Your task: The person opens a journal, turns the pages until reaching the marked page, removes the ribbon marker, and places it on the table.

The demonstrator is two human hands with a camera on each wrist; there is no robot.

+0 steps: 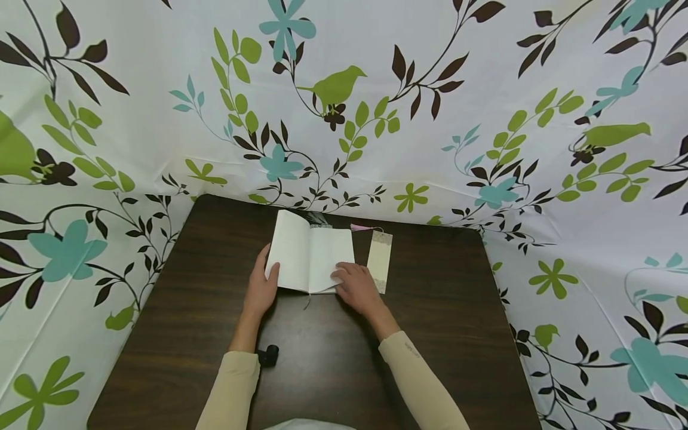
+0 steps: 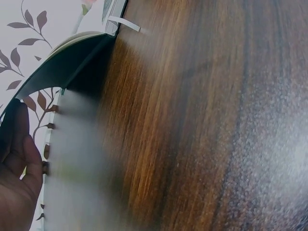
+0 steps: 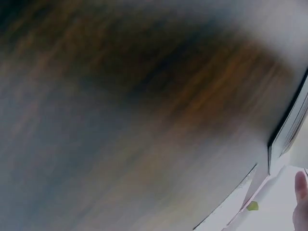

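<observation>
An unfolded notebook [image 1: 292, 251] with blank white pages and a dark green cover [image 2: 72, 65] lies near the back of the table, its left half raised. My left hand [image 1: 261, 288] grips the left edge, thumb on the page side and fingers behind the cover. At the lower right corner, my right hand [image 1: 359, 288] has its fingers bent over the right page [image 1: 330, 251], whose bottom edge lifts off the sheets below. The right thumb is hidden in the head view. A thin ribbon marker [image 1: 307, 303] hangs from the spine.
Right of the notebook lies a cream bookmark [image 1: 379, 263] with a pink tassel [image 1: 361, 227]. Something grey-green [image 1: 319, 220] shows behind the notebook's top edge. The dark wooden table [image 1: 430, 334] meets a curtain printed with leaves and birds [image 1: 344, 167] at its back and sides.
</observation>
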